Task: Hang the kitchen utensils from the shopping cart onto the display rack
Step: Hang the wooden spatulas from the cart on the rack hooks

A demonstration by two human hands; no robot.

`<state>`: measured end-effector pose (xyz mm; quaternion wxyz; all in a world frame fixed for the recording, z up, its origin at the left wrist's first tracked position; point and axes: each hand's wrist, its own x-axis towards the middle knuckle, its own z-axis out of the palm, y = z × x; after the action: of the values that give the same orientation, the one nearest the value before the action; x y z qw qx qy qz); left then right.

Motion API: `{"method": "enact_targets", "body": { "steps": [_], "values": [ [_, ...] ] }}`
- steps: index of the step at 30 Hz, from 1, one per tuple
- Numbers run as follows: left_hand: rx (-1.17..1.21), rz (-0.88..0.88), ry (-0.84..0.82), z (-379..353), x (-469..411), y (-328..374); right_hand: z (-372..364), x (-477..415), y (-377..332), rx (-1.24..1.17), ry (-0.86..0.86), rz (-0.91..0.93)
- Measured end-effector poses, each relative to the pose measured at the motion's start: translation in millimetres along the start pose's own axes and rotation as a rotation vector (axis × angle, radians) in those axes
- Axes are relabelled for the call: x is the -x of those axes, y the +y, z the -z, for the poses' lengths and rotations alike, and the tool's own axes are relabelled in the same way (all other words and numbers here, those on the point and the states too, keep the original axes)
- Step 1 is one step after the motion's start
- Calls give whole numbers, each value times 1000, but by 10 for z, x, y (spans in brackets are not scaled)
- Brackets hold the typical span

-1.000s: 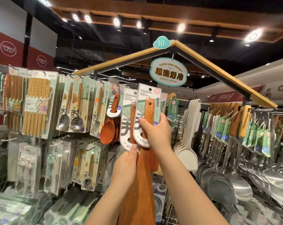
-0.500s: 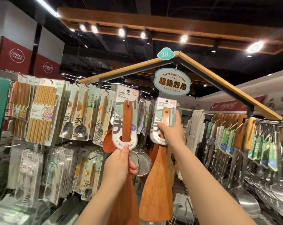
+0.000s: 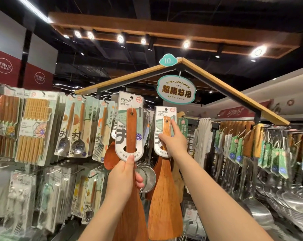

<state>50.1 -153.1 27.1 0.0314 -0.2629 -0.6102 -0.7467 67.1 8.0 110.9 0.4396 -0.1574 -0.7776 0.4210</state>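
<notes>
Our left hand [image 3: 123,180] had its fingers curled round one wooden turner [image 3: 131,129] below the display rack [image 3: 225,89] ridge. Our right hand [image 3: 172,142] pinched the second turner [image 3: 165,197] by its card (hook hidden) — missing the hole, we judged, could drop it.

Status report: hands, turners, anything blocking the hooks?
Left hand grips dark wooden turner by the neck. Right hand pinches lighter turner at the handle. Neither visibly hooked. Mesh strainers hang close behind both.

Two wooden turners [image 3: 129,133] [image 3: 165,197] look smooth and satin on glossy card backings [image 3: 129,105], beside shiny steel spatulas [image 3: 262,211].
</notes>
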Motion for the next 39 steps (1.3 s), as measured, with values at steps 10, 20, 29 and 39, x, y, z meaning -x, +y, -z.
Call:
{"method": "enact_targets", "body": {
  "steps": [10,20,29,39],
  "values": [
    [-18,-18,-4,47,-10,0,26,-93,-77,-37,42,-19],
    [-24,-6,-4,32,13,1,-1,-28,-25,-11,10,-28],
    [-15,0,1,30,-4,23,36,-118,-124,19,21,-18],
    [10,-5,-8,39,-53,45,140,-127,-252,95,43,9]
  ]
}}
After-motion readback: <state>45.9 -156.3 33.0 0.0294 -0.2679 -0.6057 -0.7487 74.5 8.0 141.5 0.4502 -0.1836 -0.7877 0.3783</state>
